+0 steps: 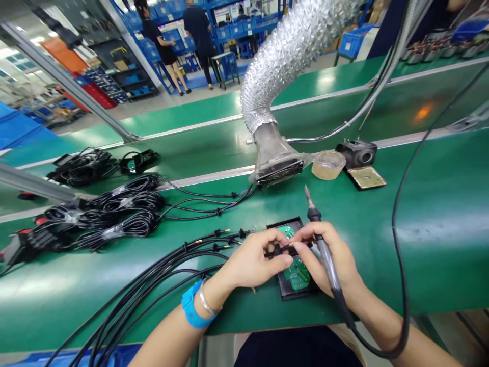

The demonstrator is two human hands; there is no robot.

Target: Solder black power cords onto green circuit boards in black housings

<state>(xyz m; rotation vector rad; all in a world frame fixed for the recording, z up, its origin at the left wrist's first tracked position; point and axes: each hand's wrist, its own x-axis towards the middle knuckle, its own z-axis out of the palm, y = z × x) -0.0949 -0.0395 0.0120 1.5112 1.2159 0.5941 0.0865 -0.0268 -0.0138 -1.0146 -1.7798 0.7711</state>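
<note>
My left hand [255, 260] is closed on a black cable [278, 250] near its stripped end. The fingertips of my right hand [340, 260] pinch the thin wire at that end. A soldering iron [325, 252] rests in the same right hand, its tip pointing up and away from me. Below both hands lies a shallow black casing [283, 293] with green circuit boards [298, 277] in it, partly covered by my fingers. Several black cables [164, 270] with bared ends run along the bench to the left of my left hand.
A fume duct [263, 97] with a grilled mouth hangs over the green bench [439, 229]. Behind the iron are a tape roll [328, 165] and a soldering stand [359, 153] with a sponge tray. Bundled cables [130, 204] lie left. The iron's cord [397, 244] loops right. Two people stand far off.
</note>
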